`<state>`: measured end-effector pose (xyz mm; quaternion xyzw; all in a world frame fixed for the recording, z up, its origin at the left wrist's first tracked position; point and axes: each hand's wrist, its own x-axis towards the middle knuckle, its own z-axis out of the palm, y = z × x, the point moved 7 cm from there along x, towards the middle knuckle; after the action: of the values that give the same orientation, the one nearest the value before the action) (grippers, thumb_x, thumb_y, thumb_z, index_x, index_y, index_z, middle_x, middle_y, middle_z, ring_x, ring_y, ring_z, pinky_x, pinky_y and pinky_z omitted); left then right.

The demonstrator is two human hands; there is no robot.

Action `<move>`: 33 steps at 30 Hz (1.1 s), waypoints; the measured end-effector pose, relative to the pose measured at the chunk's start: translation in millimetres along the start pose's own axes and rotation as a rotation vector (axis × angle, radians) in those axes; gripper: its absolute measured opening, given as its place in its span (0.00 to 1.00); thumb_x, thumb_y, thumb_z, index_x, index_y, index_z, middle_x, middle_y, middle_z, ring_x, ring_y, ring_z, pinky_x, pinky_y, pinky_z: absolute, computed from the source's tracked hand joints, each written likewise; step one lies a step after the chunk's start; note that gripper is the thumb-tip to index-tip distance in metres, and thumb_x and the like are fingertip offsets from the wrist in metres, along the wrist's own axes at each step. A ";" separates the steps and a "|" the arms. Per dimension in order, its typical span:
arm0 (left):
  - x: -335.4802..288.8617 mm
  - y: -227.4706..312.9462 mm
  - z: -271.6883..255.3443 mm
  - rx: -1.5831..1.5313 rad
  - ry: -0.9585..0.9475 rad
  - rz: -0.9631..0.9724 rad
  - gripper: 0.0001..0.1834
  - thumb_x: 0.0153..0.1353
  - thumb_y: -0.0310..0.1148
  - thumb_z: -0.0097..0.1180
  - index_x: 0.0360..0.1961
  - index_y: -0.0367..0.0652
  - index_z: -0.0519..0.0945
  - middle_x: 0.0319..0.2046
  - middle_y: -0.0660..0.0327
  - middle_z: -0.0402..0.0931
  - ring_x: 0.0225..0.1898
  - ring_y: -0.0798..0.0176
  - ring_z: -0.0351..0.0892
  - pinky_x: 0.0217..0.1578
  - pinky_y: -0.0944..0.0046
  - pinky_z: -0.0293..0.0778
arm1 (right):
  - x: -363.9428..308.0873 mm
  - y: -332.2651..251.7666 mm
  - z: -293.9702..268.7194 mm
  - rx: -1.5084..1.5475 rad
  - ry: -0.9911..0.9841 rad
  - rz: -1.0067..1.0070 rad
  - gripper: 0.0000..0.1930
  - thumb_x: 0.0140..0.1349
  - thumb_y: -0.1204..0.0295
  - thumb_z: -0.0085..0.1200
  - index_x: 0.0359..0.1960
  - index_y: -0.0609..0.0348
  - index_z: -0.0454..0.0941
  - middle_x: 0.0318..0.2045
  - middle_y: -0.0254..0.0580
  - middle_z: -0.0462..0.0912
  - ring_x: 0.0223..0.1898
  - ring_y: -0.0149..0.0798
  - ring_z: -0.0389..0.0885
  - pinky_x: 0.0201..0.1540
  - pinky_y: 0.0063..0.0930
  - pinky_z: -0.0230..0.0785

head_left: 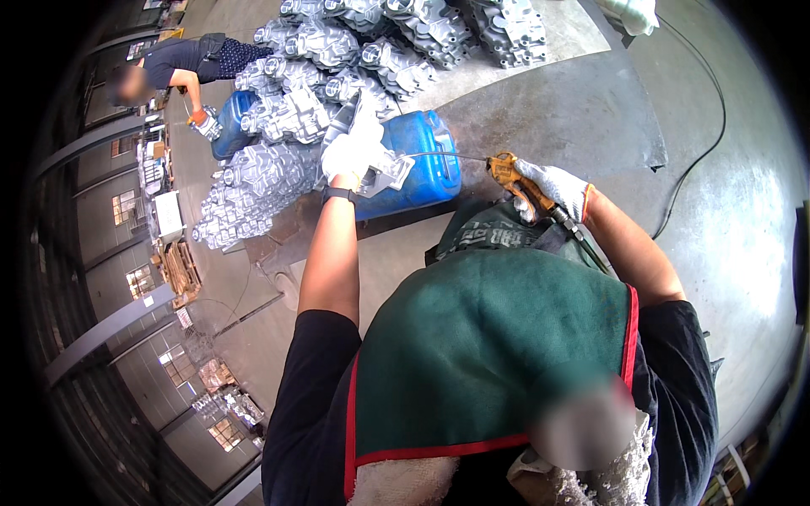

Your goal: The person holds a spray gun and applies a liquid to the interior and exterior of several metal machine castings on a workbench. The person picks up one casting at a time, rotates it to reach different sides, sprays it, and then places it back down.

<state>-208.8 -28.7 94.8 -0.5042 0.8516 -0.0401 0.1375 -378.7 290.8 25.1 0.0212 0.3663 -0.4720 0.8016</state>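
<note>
My left hand (350, 153), in a white work glove, is closed around a silver-grey cast metal part (391, 174) and holds it over a blue plastic drum (432, 169) lying on its side. Most of the part's grip area is hidden by the glove. My right hand (553, 190), also gloved, is wrapped around a yellow-orange air blow gun (504, 171). The gun's long thin nozzle points left, its tip close to the casting. A dark hose (591, 253) runs from the gun's handle down along my right forearm.
Many cast metal housings (321, 42) are stacked ahead and to the left on the metal table (548, 110). At the far left a co-worker (181, 67) reaches a gloved hand toward another blue drum (232, 126). A black cable (721, 110) curves along the floor at right.
</note>
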 end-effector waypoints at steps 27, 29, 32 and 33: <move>-5.0 1.9 2.5 -0.027 -0.031 0.050 0.26 0.54 0.55 0.50 0.32 0.39 0.82 0.32 0.46 0.79 0.37 0.45 0.79 0.36 0.52 0.73 | -16.3 8.2 -8.4 -0.002 0.019 0.003 0.22 0.67 0.52 0.42 0.42 0.59 0.75 0.26 0.34 0.78 0.22 0.28 0.75 0.24 0.20 0.69; -5.9 5.0 0.3 -0.016 -0.045 0.052 0.26 0.55 0.54 0.50 0.32 0.39 0.82 0.32 0.46 0.79 0.37 0.45 0.79 0.37 0.52 0.73 | -24.5 7.1 -5.3 -0.006 0.033 0.021 0.21 0.67 0.52 0.43 0.42 0.59 0.75 0.26 0.34 0.78 0.22 0.27 0.75 0.24 0.19 0.69; -2.7 -0.1 7.3 -0.011 -0.004 0.064 0.25 0.55 0.54 0.49 0.31 0.39 0.82 0.33 0.46 0.79 0.38 0.45 0.79 0.37 0.52 0.73 | -25.4 8.6 2.3 -0.084 0.077 0.000 0.22 0.67 0.52 0.42 0.44 0.60 0.75 0.27 0.33 0.78 0.22 0.26 0.74 0.24 0.19 0.69; -0.9 -2.3 10.2 -0.012 0.018 0.064 0.25 0.55 0.53 0.49 0.31 0.39 0.82 0.33 0.46 0.79 0.38 0.45 0.79 0.37 0.52 0.73 | -24.3 9.1 3.0 -0.122 0.096 -0.014 0.22 0.68 0.52 0.41 0.44 0.61 0.74 0.27 0.32 0.77 0.22 0.26 0.74 0.24 0.19 0.69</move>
<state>-203.7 -28.3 85.7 -0.4770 0.8688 -0.0349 0.1281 -376.9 312.7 39.2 -0.0075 0.4326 -0.4530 0.7795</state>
